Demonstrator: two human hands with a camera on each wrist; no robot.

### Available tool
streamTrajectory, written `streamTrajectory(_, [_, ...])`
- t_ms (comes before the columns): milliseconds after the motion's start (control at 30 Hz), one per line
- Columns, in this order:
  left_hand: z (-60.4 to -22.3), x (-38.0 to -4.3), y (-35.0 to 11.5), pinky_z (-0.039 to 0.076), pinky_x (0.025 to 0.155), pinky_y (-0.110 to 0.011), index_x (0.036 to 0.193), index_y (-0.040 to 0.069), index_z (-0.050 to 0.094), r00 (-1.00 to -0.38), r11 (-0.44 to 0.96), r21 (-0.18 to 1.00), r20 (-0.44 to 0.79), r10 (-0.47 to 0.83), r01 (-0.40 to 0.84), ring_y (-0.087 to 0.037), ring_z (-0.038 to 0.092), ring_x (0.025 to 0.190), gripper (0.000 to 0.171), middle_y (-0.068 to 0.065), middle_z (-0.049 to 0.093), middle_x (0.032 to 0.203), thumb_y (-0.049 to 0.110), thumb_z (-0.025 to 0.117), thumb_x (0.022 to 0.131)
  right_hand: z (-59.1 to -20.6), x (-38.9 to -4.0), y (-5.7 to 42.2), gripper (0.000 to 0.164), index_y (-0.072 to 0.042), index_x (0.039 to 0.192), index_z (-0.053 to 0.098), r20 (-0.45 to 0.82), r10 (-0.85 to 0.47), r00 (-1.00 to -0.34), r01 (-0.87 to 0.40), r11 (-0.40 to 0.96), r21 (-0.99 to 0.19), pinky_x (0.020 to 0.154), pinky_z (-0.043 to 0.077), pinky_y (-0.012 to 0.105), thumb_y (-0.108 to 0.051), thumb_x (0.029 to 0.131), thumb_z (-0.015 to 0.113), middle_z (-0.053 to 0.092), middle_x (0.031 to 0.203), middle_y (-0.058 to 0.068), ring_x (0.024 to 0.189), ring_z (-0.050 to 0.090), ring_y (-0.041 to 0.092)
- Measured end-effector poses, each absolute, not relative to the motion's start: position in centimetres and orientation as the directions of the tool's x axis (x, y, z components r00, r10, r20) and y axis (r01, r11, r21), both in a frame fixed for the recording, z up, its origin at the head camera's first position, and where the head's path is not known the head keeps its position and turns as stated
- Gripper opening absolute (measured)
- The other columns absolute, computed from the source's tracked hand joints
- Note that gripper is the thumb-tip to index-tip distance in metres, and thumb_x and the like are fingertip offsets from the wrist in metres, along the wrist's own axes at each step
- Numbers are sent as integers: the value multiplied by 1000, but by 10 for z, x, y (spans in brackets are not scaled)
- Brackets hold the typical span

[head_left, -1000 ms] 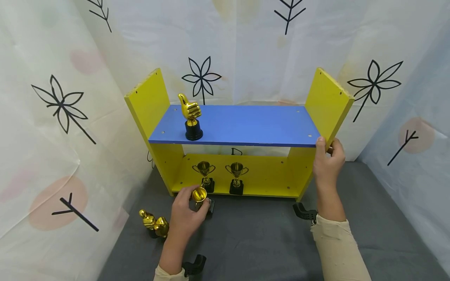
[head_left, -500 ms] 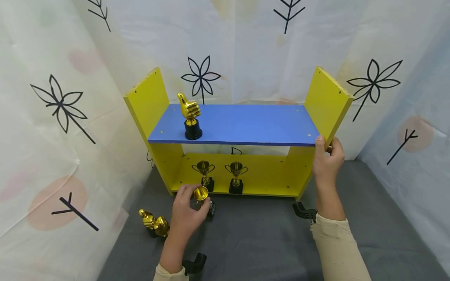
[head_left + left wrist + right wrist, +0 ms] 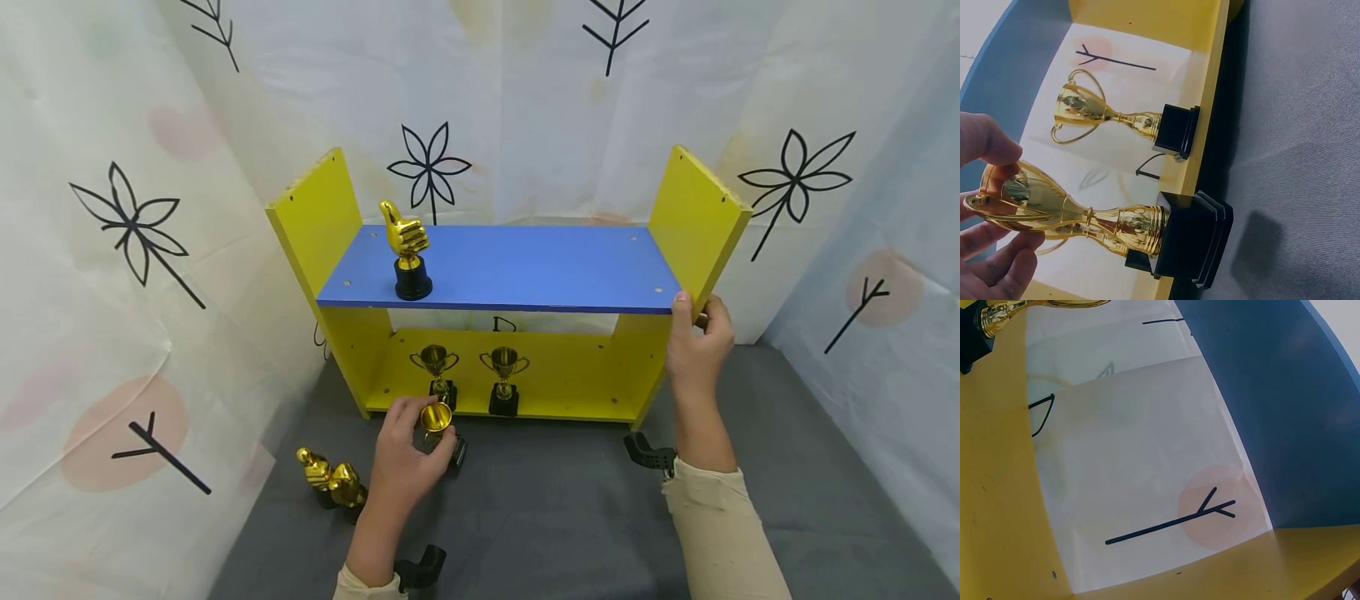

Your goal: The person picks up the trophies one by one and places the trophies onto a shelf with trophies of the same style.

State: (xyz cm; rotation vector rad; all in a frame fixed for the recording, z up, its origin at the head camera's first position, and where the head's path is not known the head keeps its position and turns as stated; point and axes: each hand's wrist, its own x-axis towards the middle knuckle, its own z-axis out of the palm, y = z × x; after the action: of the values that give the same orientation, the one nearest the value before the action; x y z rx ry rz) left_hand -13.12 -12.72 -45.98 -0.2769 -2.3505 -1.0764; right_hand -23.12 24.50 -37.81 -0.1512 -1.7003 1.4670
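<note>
Already three trophies [image 3: 408,239] stand shelved; left hand [image 3: 406,461] pinches a cup [image 3: 1132,226], right hand [image 3: 699,343] grips three-o'clock panel [image 3: 696,218], eight-o'clock figurines [image 3: 346,483] remain.

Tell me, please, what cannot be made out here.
Head: part of the held trophy, covered by the left hand.
Left wrist: much of the left shelf trophy, behind the held one.
Right wrist: the corner trophy, partly cut off by the top edge; the right hand, outside the frame.
</note>
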Motion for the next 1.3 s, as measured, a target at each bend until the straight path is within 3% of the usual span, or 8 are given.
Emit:
streamTrajectory(233, [-462, -131, -123, 59, 85, -46, 127, 8, 72, -836, 665, 633, 549, -25, 396, -21, 64, 102, 45, -7, 63, 119, 15, 88, 86, -379, -232, 246, 30, -8, 114, 73, 502, 600, -623, -402, 305, -863, 80, 39, 26, -34, 102, 62, 61, 98, -20, 89, 52, 7])
streamTrajectory(600, [-466, -131, -114, 61, 86, -43, 128, 12, 71, -835, 633, 639, 550, 20, 437, -19, 67, 106, 45, -5, 62, 122, 10, 86, 86, -379, -231, 245, 27, -9, 110, 73, 523, 590, -615, -421, 315, -851, 78, 39, 27, -33, 102, 63, 60, 96, -21, 86, 52, 7])
streamTrajectory(900, [-465, -131, -106, 60, 83, -37, 128, 11, 70, -837, 593, 654, 543, 66, 470, -14, 65, 102, 44, -2, 63, 124, 7, 84, 86, -381, -233, 248, 34, -4, 117, 72, 491, 604, -629, -388, 304, -870, 80, 39, 28, -33, 102, 61, 60, 98, -20, 89, 51, 7])
streamTrajectory(1300, [-465, -134, -98, 60, 81, -40, 128, 12, 70, -842, 549, 672, 526, 117, 497, -13, 65, 100, 45, -1, 63, 124, 4, 82, 85, -378, -231, 245, 31, -6, 114, 73, 510, 598, -618, -403, 315, -859, 78, 40, 27, -33, 102, 62, 61, 98, -20, 88, 53, 8])
